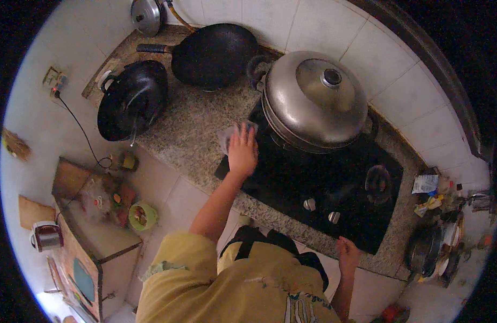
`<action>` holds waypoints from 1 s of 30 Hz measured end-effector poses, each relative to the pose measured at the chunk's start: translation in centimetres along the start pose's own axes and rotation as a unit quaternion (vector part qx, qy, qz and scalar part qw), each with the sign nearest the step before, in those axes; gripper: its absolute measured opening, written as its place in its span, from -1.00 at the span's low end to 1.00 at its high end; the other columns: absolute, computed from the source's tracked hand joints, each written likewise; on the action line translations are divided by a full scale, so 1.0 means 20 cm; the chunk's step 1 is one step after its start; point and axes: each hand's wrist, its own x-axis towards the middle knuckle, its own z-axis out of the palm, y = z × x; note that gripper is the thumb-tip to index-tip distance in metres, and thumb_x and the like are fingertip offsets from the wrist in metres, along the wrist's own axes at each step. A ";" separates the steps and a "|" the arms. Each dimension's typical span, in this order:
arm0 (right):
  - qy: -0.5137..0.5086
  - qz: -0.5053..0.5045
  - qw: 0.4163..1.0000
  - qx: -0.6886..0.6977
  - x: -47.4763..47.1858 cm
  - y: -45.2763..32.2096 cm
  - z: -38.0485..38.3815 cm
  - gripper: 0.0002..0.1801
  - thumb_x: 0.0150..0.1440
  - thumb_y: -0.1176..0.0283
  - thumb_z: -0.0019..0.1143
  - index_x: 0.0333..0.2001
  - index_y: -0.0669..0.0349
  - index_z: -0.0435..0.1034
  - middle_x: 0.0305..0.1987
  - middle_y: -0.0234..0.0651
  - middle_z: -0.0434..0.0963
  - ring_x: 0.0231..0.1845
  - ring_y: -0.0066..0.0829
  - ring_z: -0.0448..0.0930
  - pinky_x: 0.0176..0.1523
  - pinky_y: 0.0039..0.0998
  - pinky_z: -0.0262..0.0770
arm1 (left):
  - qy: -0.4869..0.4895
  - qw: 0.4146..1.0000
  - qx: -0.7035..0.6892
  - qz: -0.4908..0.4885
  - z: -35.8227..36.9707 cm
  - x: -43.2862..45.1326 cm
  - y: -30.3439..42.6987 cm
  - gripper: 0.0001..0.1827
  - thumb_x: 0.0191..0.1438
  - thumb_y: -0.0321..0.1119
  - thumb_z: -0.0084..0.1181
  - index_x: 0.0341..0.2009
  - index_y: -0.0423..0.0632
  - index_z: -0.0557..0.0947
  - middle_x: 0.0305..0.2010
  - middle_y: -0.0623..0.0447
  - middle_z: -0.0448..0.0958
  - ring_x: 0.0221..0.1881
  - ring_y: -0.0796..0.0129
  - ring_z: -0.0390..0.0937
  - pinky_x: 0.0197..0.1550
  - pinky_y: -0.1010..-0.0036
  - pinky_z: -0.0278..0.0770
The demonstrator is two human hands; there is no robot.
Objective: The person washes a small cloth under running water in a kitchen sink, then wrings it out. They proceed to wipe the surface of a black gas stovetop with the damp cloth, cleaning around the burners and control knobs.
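My left hand (242, 151) presses a pale cloth (225, 139) down at the left edge of the black glass cooktop (284, 177), where it borders the granite counter (188, 141). The fingers lie over the cloth and hide much of it. By the cooktop's front edge is my right hand (348, 252), its fingers curled; whether they hold anything is not clear. A large metal pot with a domed lid (313, 103) stands on the rear left part of the cooktop. Two metallic knobs (309, 204) sit near the front, and a bare burner (378, 183) shows at the right.
A black frying pan (216, 54) and a black wok (133, 101) rest on the counter at the left. A silver lid (146, 18) leans in the corner. Pans and packets (426, 238) crowd the right end. A green bowl (143, 216) is at lower left.
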 end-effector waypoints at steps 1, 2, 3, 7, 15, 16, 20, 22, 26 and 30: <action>-0.010 0.007 1.000 0.005 0.00 -0.01 0.01 -0.64 0.16 0.24 0.05 -0.13 0.33 0.47 -0.25 -0.22 0.56 -0.23 -0.46 0.57 -0.10 -0.45 0.47 | -0.033 0.999 -0.030 0.024 -0.04 -0.07 0.01 -0.44 0.17 -0.19 -0.14 0.25 -0.08 0.22 0.36 -0.17 0.04 0.36 -0.14 -0.04 0.31 0.09 0.00; -0.004 0.003 1.000 0.026 0.01 0.02 0.01 -0.66 0.16 0.26 0.04 -0.14 0.33 0.47 -0.25 -0.23 0.56 -0.24 -0.47 0.56 -0.11 -0.45 0.47 | -0.066 0.995 -0.061 0.052 -0.09 -0.14 0.02 -0.45 0.17 -0.19 -0.14 0.24 -0.06 0.23 0.36 -0.15 0.03 0.37 -0.12 -0.05 0.31 0.09 0.00; 0.001 0.000 0.999 0.049 0.02 0.09 0.02 -0.67 0.17 0.28 0.03 -0.14 0.33 0.47 -0.26 -0.24 0.56 -0.24 -0.47 0.56 -0.12 -0.46 0.47 | -0.102 0.989 -0.082 0.075 -0.15 -0.21 0.02 -0.43 0.15 -0.22 -0.12 0.26 -0.03 0.21 0.38 -0.13 -0.01 0.37 -0.13 -0.06 0.32 0.08 -0.04; 0.036 -0.001 0.998 0.053 0.03 0.19 0.08 -0.72 0.17 0.35 0.00 -0.17 0.34 0.47 -0.31 -0.26 0.55 -0.29 -0.49 0.55 -0.15 -0.50 0.46 | -0.161 0.969 -0.121 0.145 -0.31 -0.25 -0.13 -0.38 0.06 -0.33 -0.06 0.26 0.01 0.21 0.38 -0.11 -0.01 0.36 -0.11 -0.04 0.31 0.09 0.00; 0.052 0.140 0.989 -0.018 -0.18 -0.03 0.07 -0.75 0.18 0.42 -0.06 -0.19 0.37 0.48 -0.36 -0.21 0.56 -0.32 -0.43 0.56 -0.20 -0.48 0.50 | -0.094 0.959 -0.196 0.181 0.12 0.67 -0.21 -0.36 -0.06 -0.45 -0.02 0.20 -0.04 0.29 0.33 -0.20 0.08 0.16 -0.19 0.21 0.19 0.12 0.20; 0.076 0.136 0.987 0.023 -0.25 0.06 0.07 -0.75 0.18 0.43 -0.06 -0.20 0.38 0.48 -0.37 -0.20 0.57 -0.33 -0.42 0.56 -0.21 -0.47 0.50 | -0.082 0.955 -0.206 0.197 0.19 0.82 -0.21 -0.37 -0.06 -0.44 -0.02 0.20 -0.05 0.29 0.32 -0.20 0.09 0.16 -0.18 0.21 0.19 0.12 0.20; 0.128 0.194 0.973 -0.013 -0.49 0.20 0.05 -0.74 0.17 0.43 -0.04 -0.19 0.42 0.47 -0.40 -0.17 0.56 -0.35 -0.42 0.56 -0.25 -0.45 0.49 | -0.168 0.947 -0.220 0.160 0.38 1.25 -0.09 -0.39 -0.03 -0.40 -0.01 0.19 -0.09 0.29 0.29 -0.20 0.14 0.18 -0.15 0.21 0.21 0.14 0.20; 0.138 0.294 0.945 0.033 -0.52 0.00 0.02 -0.74 0.16 0.44 -0.03 -0.19 0.43 0.47 -0.38 -0.15 0.56 -0.35 -0.42 0.56 -0.25 -0.44 0.50 | -0.199 0.943 -0.220 0.149 0.42 1.35 -0.05 -0.40 -0.02 -0.38 -0.01 0.18 -0.10 0.30 0.27 -0.20 0.17 0.18 -0.14 0.21 0.21 0.15 0.19; 0.107 0.175 0.978 -0.023 -0.53 0.09 0.01 -0.74 0.15 0.44 0.00 -0.18 0.42 0.47 -0.35 -0.16 0.57 -0.36 -0.44 0.56 -0.24 -0.43 0.51 | -0.250 0.934 -0.213 0.141 0.34 1.30 -0.07 -0.42 0.00 -0.34 0.00 0.17 -0.14 0.30 0.24 -0.19 0.22 0.20 -0.11 0.22 0.22 0.17 0.19; 0.070 0.092 0.986 -0.118 -0.31 0.03 0.04 -0.73 0.15 0.38 0.02 -0.18 0.36 0.49 -0.33 -0.17 0.57 -0.36 -0.47 0.56 -0.24 -0.39 0.50 | -0.328 0.919 -0.188 0.109 0.11 0.98 -0.15 -0.43 0.03 -0.31 0.00 0.16 -0.17 0.30 0.21 -0.19 0.28 0.21 -0.09 0.22 0.24 0.19 0.18</action>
